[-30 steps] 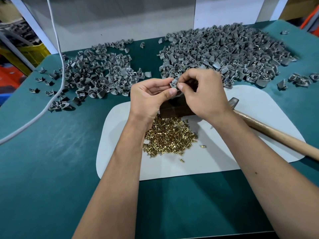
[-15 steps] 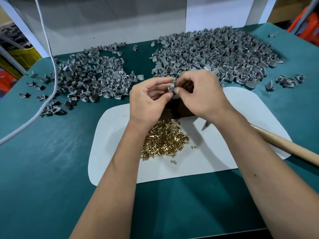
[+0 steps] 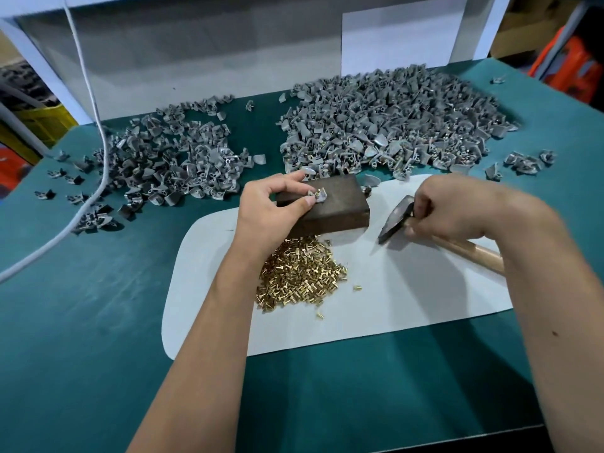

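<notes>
Now, rivet heap: loose brass rivets (image 3: 300, 276) lie on the white mat (image 3: 408, 305), closest to the person and partly under the left wrist.
Right hand: the right hand (image 3: 457, 207) is curled round the hammer (image 3: 396, 221) just below its head, which rests on the mat to the right of the block.
Left hand: the left hand (image 3: 271, 207) pinches the grey part (image 3: 319, 196) between thumb and forefinger, holding it down on the wooden block (image 3: 340, 207).
Risk, fingers: the thumb tip touches the part, so an off-centre blow would likely catch it.
Risk, rivet: a brass rivet (image 3: 316, 192) stands proud of the part. A slanted strike could bend it or kick the part off the block.
Risk, grip: held so close to the head, the hammer may land weakly and leave the rivet unseated.
Part's place: on the block's top face, between the left fingertips and well apart from the right hand.
Farther back: a smaller grey pile (image 3: 170, 158) on the left and a bigger grey pile (image 3: 392, 125) on the right lie on the teal table (image 3: 81, 322).
</notes>
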Tool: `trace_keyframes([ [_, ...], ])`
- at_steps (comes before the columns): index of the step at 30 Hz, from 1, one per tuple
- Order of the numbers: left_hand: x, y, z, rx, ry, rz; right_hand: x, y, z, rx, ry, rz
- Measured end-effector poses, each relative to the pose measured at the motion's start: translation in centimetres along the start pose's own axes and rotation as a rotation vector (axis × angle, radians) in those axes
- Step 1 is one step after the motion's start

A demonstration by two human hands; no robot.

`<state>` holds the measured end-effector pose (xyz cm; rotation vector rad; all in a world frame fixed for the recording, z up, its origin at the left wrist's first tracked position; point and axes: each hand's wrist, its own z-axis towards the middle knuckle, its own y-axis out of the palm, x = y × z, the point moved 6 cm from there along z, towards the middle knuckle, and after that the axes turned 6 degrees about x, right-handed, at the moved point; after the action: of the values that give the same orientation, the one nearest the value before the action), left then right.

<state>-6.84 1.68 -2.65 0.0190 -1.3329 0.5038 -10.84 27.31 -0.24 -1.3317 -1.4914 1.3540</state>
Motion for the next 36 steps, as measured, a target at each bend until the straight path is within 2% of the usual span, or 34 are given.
trace_keyframes([
  [3, 0.0, -0.2, 0.1, 0.015, 0.015, 0.012, 0.1, -1.1, 0.3, 0.055, -0.029, 0.204],
  [5, -0.1, -0.3, 0.1, 0.037, 0.014, 0.024, -0.3, -2.3, 0.2, 0.164, -0.047, 0.389],
  [7, 0.0, -0.4, 0.1, 0.037, 0.007, 0.036, -1.2, -3.4, 0.0, 0.276, -0.087, 0.474],
  [11, 0.1, -0.2, 0.0, 0.026, 0.001, 0.064, -4.6, -3.9, -0.5, 0.381, -0.174, 0.549],
  [15, 0.3, 0.0, 0.1, 0.018, 0.0, 0.085, -7.7, -3.4, -0.7, 0.383, -0.282, 0.393],
  [17, 0.3, -0.1, 0.2, 0.013, -0.014, 0.083, -8.0, -4.3, -0.9, 0.482, -0.304, 0.41],
  [20, 0.2, -0.2, 0.2, 0.001, -0.024, 0.09, -8.1, -5.8, -2.1, 0.716, -0.337, 0.498],
  [21, 0.3, -0.2, 0.2, 0.0, -0.026, 0.093, -8.6, -5.6, -2.3, 0.714, -0.358, 0.443],
  [24, 0.4, -0.1, 0.1, -0.004, -0.038, 0.058, -10.4, -3.1, -1.4, 0.471, -0.342, 0.109],
  [26, 0.4, -0.1, 0.1, -0.003, -0.044, 0.056, -10.2, -3.6, -1.3, 0.47, -0.333, 0.096],
  [30, 0.2, -0.3, 0.2, 0.002, -0.047, 0.078, -9.3, -5.8, -2.4, 0.73, -0.352, 0.322],
  [31, 0.2, -0.3, 0.2, 0.005, -0.047, 0.072, -9.7, -5.4, -2.3, 0.706, -0.358, 0.304],
  [34, 0.3, -0.1, 0.2, -0.001, -0.035, 0.056, -10.5, -3.1, -1.4, 0.457, -0.322, 0.09],
  [36, 0.3, -0.1, 0.1, -0.001, -0.041, 0.059, -10.1, -4.1, -1.1, 0.458, -0.312, 0.087],
])
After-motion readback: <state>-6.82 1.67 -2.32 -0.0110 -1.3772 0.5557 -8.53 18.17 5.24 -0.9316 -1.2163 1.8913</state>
